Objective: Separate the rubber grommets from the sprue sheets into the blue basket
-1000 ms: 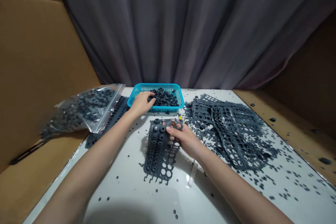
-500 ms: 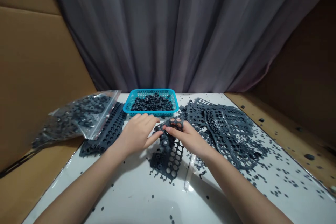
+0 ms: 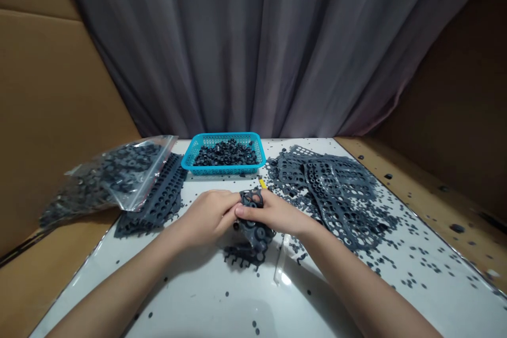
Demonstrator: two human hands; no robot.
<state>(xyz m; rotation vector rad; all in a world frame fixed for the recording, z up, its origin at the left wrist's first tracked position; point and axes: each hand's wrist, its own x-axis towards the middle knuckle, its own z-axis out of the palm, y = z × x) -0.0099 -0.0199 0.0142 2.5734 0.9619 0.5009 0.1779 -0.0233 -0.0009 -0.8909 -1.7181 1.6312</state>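
Note:
A dark grey perforated rubber sheet [image 3: 255, 240] is folded over in front of me, its lower end with small hooked tabs close to the white tabletop. My right hand [image 3: 279, 214] is closed on its upper part, thumb on the near side. My left hand [image 3: 209, 215] is closed at the sheet's left edge, its fingertips meeting the right thumb. Whether a small loose piece is pinched between them is hidden. Rings and round holes show on the sheet below the hands.
A blue basket [image 3: 224, 170] of small black rubber pieces stands at the back. To the left, a clear zip bag [image 3: 114, 174] of similar pieces leans on stacked perforated sheets [image 3: 160, 198]. More sheets [image 3: 340, 190] lie right among scattered bits. A clear strip [image 3: 281, 261] lies near my right forearm.
My left hand has moved right and closed against the sheet, its fingers apart before. The sheet has bent over and its lower part shows less. A yellow tip now shows behind the right hand.

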